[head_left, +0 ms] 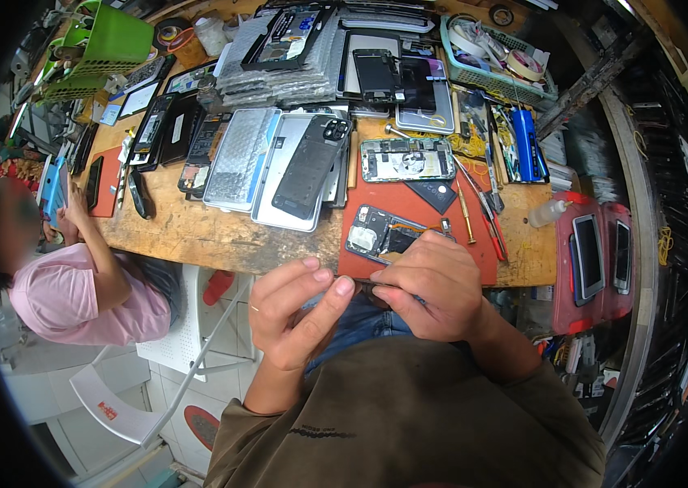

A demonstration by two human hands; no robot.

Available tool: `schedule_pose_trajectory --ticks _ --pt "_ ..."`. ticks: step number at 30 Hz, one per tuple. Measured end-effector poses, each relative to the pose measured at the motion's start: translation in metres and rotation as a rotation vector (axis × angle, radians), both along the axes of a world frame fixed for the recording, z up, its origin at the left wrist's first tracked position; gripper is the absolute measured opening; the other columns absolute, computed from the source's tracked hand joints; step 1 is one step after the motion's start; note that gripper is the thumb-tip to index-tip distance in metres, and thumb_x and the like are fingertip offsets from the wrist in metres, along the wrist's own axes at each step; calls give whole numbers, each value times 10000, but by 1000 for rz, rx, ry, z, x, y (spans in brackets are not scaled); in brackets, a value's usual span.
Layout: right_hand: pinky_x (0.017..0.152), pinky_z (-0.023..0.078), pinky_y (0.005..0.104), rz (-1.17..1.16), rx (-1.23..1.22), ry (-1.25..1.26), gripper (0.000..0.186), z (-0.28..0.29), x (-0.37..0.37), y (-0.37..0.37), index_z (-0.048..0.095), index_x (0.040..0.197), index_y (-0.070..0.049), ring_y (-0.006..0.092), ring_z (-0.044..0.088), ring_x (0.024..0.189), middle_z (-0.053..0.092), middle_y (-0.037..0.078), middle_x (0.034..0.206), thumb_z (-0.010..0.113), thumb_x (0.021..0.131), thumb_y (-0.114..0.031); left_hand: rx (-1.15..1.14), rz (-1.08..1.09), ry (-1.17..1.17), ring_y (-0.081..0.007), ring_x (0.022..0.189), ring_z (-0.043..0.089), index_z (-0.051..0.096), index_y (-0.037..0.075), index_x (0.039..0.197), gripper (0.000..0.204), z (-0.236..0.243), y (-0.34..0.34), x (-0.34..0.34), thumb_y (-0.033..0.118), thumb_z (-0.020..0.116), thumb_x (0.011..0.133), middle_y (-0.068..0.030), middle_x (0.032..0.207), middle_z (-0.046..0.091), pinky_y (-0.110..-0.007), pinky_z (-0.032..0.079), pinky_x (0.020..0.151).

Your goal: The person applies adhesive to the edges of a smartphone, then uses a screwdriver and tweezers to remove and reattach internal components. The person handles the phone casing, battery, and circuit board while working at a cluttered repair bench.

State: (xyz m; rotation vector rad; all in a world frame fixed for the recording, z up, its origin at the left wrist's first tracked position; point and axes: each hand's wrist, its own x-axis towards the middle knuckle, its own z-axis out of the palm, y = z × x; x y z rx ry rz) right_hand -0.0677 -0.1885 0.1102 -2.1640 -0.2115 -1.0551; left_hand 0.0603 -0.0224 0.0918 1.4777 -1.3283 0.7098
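In front of my chest, at the bench's near edge, both hands are raised close together. My left hand (295,313) has its thumb and fingertips drawn together. My right hand (435,286) pinches with thumb and forefinger. Between the fingertips runs a thin dark piece (366,282), too small and covered to name. Just beyond my right hand lies an opened phone (380,233) with its inner parts bare, partly hidden by the fingers. A second opened phone (407,159) rests farther back on the red mat (353,264). A dark flat battery-like block (432,195) sits between them.
Right of the phones lie a gold screwdriver (466,213) and red-handled pliers (493,232). To the left, a phone back cover (310,169) leans on a white tray (279,218). A clear bottle (546,213) stands right. A person in pink (75,285) sits left, holding a blue object.
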Motion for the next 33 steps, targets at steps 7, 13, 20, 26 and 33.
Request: schedule_pose_trajectory --ticks 7,13,20,26,33 --pt "626 463 355 9 -1 -3 260 0 0 1 734 1002 -17 215 677 713 723 62 859 863 779 11 3 3 -5 -265 1004 703 831 135 1061 342 -1 3 -1 4 915 756 -56 1100 681 -338 645 776" --pt "628 463 352 11 6 -7 255 -1 -1 2 736 1006 -17 214 678 714 727 60 867 861 786 12 11 9 -5 -254 1011 704 833 139 1059 347 -1 4 -2 8 917 749 -46 1099 675 -328 644 784" --pt "626 464 350 11 16 -5 245 -2 -2 3 737 1005 -17 211 679 711 724 61 861 858 794 9 25 9 1 -248 1025 702 832 145 1067 350 -2 5 -3 3 909 755 -39 1106 673 -325 642 792" --pt "627 467 348 11 20 -4 237 -2 -3 4 735 1002 -13 212 680 701 721 65 849 853 798 13 33 10 -6 -247 1029 702 831 143 1068 354 -1 6 -4 -2 905 754 -35 1108 672 -325 642 797" --pt "630 474 347 16 29 -8 233 -2 -3 5 731 1000 -10 211 684 701 729 64 854 850 801 12 36 15 -2 -244 1034 699 831 145 1082 365 -1 7 -5 -12 897 759 -34 1101 671 -326 641 802"
